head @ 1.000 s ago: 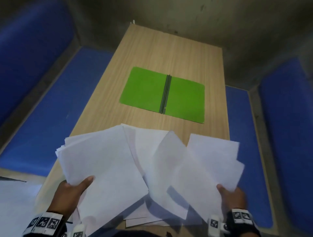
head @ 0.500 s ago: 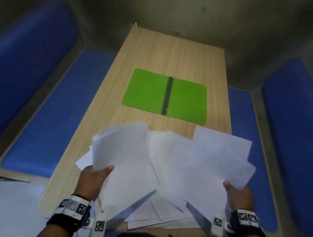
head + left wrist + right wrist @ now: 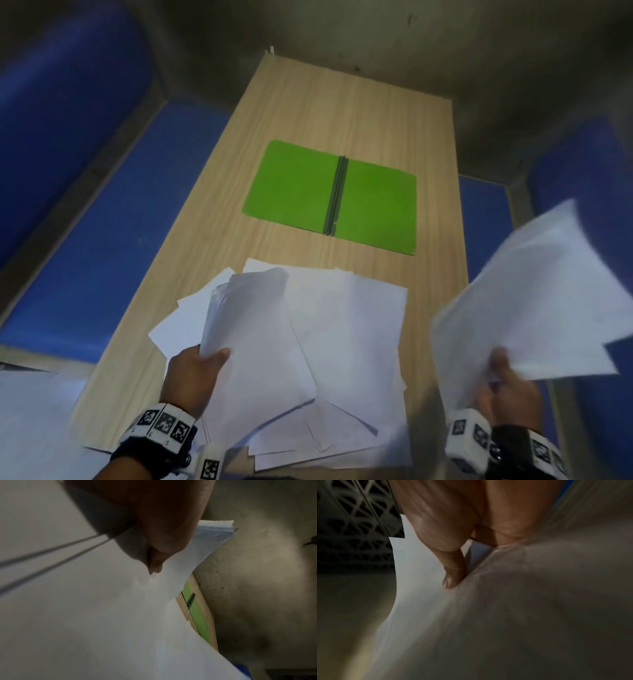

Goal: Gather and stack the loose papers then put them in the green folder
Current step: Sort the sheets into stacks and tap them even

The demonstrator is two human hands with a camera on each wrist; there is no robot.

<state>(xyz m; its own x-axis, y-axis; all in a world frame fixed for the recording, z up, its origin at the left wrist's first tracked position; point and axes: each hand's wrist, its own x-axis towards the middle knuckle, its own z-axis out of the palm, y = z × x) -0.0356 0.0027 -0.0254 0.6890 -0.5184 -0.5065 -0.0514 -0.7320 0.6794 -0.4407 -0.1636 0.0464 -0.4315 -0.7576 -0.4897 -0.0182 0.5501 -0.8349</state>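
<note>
White papers, thin, limp, light; likely slide and fan easily. Left hand (image 3: 191,377) pinches sheaf (image 3: 250,335) at near edge, thumb on top, over loose sheets (image 3: 346,342) on table (image 3: 342,113). Right hand (image 3: 507,383) pinches second batch (image 3: 534,308), raised off table's right side, blurred. Hands well apart. Green folder (image 3: 298,185) open flat beyond papers, empty. Judgement: grip near edge, support underneath; square edges against table before inserting.

Wooden table (image 3: 376,113) bears open green folder (image 3: 294,185); loose papers (image 3: 346,329).
</note>
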